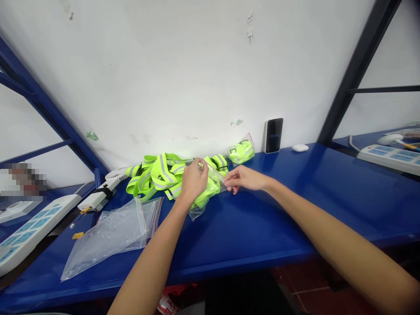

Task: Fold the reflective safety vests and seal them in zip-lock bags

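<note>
Between my hands is a clear zip bag with neon yellow-green reflective straps inside. My left hand is closed on the bag's upper left edge, its fingertips pinched together. With thumb and fingers, my right hand pinches the bag's right edge. Behind and left of the bag lies a loose heap of the same reflective straps with grey stripes, partly hidden by my left hand. Against the wall stands another clear bag packed with folded straps.
Flat clear zip bags lie at the left on the blue table. Beyond them are a white device with a black band and a power strip. A black-screened device and a white oval case stand near the wall.
</note>
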Demonstrator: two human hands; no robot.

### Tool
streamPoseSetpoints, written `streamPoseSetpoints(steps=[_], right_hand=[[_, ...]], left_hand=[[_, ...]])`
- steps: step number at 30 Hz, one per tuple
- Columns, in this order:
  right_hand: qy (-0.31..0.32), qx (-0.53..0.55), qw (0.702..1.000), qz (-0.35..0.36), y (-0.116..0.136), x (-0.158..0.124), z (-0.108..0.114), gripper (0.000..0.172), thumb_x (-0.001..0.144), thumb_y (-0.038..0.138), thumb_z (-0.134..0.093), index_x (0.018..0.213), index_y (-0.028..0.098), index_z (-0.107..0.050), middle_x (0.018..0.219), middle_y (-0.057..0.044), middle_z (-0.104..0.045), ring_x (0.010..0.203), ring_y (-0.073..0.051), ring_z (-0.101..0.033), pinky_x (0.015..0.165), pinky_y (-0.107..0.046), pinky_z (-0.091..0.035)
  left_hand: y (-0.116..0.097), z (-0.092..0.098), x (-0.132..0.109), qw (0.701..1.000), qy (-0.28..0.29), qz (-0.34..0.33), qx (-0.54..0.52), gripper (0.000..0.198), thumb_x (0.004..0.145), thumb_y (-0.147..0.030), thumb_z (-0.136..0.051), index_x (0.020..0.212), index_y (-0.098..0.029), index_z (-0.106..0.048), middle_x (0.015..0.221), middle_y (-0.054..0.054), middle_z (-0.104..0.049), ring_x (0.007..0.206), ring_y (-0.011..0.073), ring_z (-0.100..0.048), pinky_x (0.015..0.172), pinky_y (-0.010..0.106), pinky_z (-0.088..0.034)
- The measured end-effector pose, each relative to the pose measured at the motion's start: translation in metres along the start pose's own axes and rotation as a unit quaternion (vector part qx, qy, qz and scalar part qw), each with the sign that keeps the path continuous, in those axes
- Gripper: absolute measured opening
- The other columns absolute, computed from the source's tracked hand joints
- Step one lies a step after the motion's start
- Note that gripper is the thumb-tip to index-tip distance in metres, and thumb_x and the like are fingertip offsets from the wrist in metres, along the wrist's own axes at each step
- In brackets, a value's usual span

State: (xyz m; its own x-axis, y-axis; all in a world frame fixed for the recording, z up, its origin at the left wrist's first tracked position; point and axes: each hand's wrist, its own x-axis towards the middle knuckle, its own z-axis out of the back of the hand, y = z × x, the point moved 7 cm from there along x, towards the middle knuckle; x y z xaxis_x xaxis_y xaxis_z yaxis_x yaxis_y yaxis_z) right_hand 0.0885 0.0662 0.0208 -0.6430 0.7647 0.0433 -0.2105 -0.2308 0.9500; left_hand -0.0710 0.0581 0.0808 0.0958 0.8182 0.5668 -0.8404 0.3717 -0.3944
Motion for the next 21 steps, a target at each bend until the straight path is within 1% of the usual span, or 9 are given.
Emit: streamPoseSetpoints(steps=[2, 5, 10, 14, 16, 17, 19, 21], right_hand=[[0.015, 0.017, 1.0, -0.011, -0.003, -0.001, 0.003, 0.034, 0.074, 0.042, -0.075, 0.089, 0.011, -0.072, 0.077, -0.005, -0.069, 0.065, -0.013, -0.064, 0.069, -0.03, -0.057], [0.005, 0.022, 0.999, -0.023, -0.006, -0.002, 0.006, 0.037, 0.072, 0.042, -0.076, 0.092, 0.011, -0.073, 0.079, -0.006, -0.071, 0.068, -0.014, -0.066, 0.072, -0.031, -0.057], [0.004, -0.042, 0.998, -0.043, -0.006, -0.005, 0.004, 0.033, 0.075, 0.041, -0.073, 0.082, 0.01, -0.074, 0.082, -0.009, -0.072, 0.062, -0.013, -0.064, 0.065, -0.027, -0.056], [0.001, -0.051, 0.998, -0.026, -0.003, -0.005, 0.001, 0.031, 0.076, 0.041, -0.072, 0.082, 0.011, -0.074, 0.08, -0.008, -0.073, 0.064, -0.013, -0.066, 0.065, -0.026, -0.055], [-0.002, -0.055, 0.998, -0.019, -0.003, -0.004, 0.0, 0.029, 0.076, 0.04, -0.071, 0.08, 0.011, -0.073, 0.078, -0.008, -0.072, 0.063, -0.013, -0.066, 0.063, -0.025, -0.055], [-0.005, -0.057, 0.998, -0.017, -0.003, -0.004, 0.0, 0.028, 0.076, 0.039, -0.07, 0.079, 0.011, -0.073, 0.077, -0.008, -0.072, 0.061, -0.013, -0.065, 0.062, -0.025, -0.054], [-0.009, -0.061, 0.998, -0.011, -0.003, -0.003, 0.0, 0.026, 0.077, 0.036, -0.069, 0.078, 0.011, -0.072, 0.075, -0.007, -0.071, 0.06, -0.013, -0.064, 0.061, -0.025, -0.053], [-0.012, -0.064, 0.998, -0.001, -0.003, -0.002, 0.0, 0.023, 0.077, 0.033, -0.067, 0.079, 0.011, -0.071, 0.074, -0.007, -0.07, 0.06, -0.013, -0.064, 0.061, -0.025, -0.052]], left_hand=[[0.0, -0.001, -0.001, 1.0, 0.006, 0.0, -0.002, 0.031, 0.095, -0.037, -0.038, 0.101, -0.019, -0.062, 0.077, 0.005, -0.069, 0.07, 0.0199, -0.062, 0.064, 0.028, -0.037], [-0.002, 0.001, -0.001, 1.0, 0.002, -0.006, 0.001, 0.03, 0.094, -0.036, -0.04, 0.108, -0.019, -0.059, 0.078, 0.004, -0.069, 0.069, 0.0201, -0.062, 0.064, 0.029, -0.037], [-0.004, 0.001, -0.003, 1.0, 0.001, -0.013, 0.012, 0.033, 0.094, -0.034, -0.037, 0.118, -0.019, -0.054, 0.082, 0.006, -0.068, 0.073, 0.0222, -0.062, 0.065, 0.03, -0.039], [-0.004, 0.0, -0.005, 1.0, 0.009, -0.012, 0.023, 0.035, 0.094, -0.033, -0.035, 0.122, -0.019, -0.051, 0.083, 0.007, -0.067, 0.077, 0.0243, -0.063, 0.067, 0.032, -0.042], [-0.007, 0.002, -0.005, 0.999, 0.013, -0.019, 0.026, 0.037, 0.095, -0.031, -0.033, 0.126, -0.019, -0.048, 0.089, 0.008, -0.067, 0.082, 0.0248, -0.063, 0.071, 0.034, -0.044], [-0.011, 0.004, -0.004, 0.999, 0.016, -0.035, 0.027, 0.037, 0.094, -0.028, -0.033, 0.127, -0.019, -0.047, 0.095, 0.009, -0.067, 0.088, 0.0252, -0.063, 0.076, 0.035, -0.044], [-0.023, 0.007, -0.001, 0.994, 0.032, -0.099, 0.034, 0.04, 0.092, -0.024, -0.034, 0.13, -0.02, -0.047, 0.112, 0.01, -0.064, 0.106, 0.0258, -0.058, 0.089, 0.039, -0.043], [-0.04, 0.002, 0.002, 0.977, 0.088, -0.188, 0.044, 0.041, 0.089, -0.022, -0.038, 0.128, -0.022, -0.049, 0.126, 0.009, -0.058, 0.12, 0.0255, -0.05, 0.101, 0.042, -0.036]])
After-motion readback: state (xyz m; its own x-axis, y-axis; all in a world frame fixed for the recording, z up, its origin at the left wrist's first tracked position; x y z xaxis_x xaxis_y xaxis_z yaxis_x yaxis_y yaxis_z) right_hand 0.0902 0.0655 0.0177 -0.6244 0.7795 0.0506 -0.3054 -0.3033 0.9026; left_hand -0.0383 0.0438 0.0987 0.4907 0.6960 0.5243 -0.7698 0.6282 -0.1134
